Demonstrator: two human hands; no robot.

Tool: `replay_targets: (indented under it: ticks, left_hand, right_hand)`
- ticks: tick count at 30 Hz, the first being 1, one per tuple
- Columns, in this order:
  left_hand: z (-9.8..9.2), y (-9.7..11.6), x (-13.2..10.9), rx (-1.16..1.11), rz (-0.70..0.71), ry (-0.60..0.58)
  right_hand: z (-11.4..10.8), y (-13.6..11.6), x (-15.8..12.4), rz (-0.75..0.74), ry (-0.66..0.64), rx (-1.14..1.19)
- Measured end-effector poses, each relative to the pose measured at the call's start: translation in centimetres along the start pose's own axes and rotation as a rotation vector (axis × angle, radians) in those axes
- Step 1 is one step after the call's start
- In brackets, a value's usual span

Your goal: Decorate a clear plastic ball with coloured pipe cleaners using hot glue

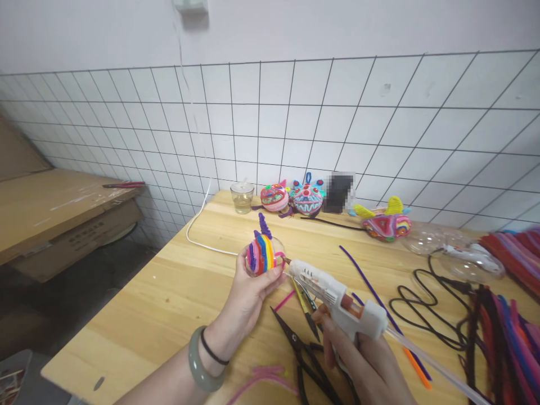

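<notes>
My left hand (257, 289) is closed around a clear plastic ball (265, 254) partly covered with rainbow stripes of pipe cleaner. A purple spiral of pipe cleaner (265, 226) sticks up from its top. In my right hand (356, 354) is a white hot glue gun (324, 284), a long clear glue stick running out of its back. The gun's nozzle points at the ball's right side, by a pink strip; whether it touches I cannot tell. Below the ball lie black-handled scissors (301, 354), tweezers (304, 306) and a short pink pipe cleaner (284, 301).
At the back stand a glass cup (242, 198) and several decorated balls, one a yellow-finned fish (387, 225). Clear plastic shells (426, 239), a coiled black cable (430, 306) and bundled pipe cleaners (506, 343) lie right. A white cord (202, 242) crosses the table's left side.
</notes>
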State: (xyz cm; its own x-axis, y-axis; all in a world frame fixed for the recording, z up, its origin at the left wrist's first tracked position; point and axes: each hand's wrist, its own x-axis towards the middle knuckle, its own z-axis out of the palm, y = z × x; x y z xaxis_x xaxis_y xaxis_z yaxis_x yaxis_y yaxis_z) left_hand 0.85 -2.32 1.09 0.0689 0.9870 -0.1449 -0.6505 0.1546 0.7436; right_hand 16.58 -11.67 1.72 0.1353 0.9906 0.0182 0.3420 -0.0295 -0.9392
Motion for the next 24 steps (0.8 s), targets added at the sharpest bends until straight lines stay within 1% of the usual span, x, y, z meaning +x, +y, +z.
replay_targets:
  ticks: [4, 8, 10, 14, 16, 17, 20, 22, 24]
  left_hand:
    - [0.1, 0.0, 0.0, -0.002, 0.014, -0.013]
    - [0.1, 0.1, 0.0, 0.009, -0.003, -0.001]
    - [-0.1, 0.2, 0.1, 0.019, -0.011, -0.005]
    - [-0.3, 0.0, 0.2, 0.024, -0.026, -0.019]
    - [-0.3, 0.0, 0.2, 0.024, -0.034, -0.018]
    - [-0.3, 0.0, 0.1, 0.026, -0.039, -0.019]
    - [-0.1, 0.2, 0.0, 0.04, -0.052, -0.025]
    - [-0.1, 0.3, -0.1, 0.048, -0.059, -0.029]
    - [0.0, 0.3, -0.2, 0.051, -0.074, -0.03]
  right_hand:
    - [0.3, -0.1, -0.1, 0.03, 0.036, 0.048]
    - [0.5, -0.8, -0.5, 0.05, 0.1, 0.129]
    - [0.4, -1.0, -0.7, 0.056, 0.108, 0.157]
    - [-0.4, -0.3, -0.4, -0.017, 0.098, 0.151]
    - [-1.2, 0.3, 0.2, -0.051, 0.064, 0.142]
    - [-1.6, 0.6, 0.7, -0.046, 0.027, 0.16]
    - [-2.7, 1.0, 2.3, 0.032, 0.033, 0.348]
    - [-3.2, 1.2, 3.5, 0.144, 0.081, 0.486]
    - [-3.8, 1.5, 4.7, 0.261, 0.103, 0.576]
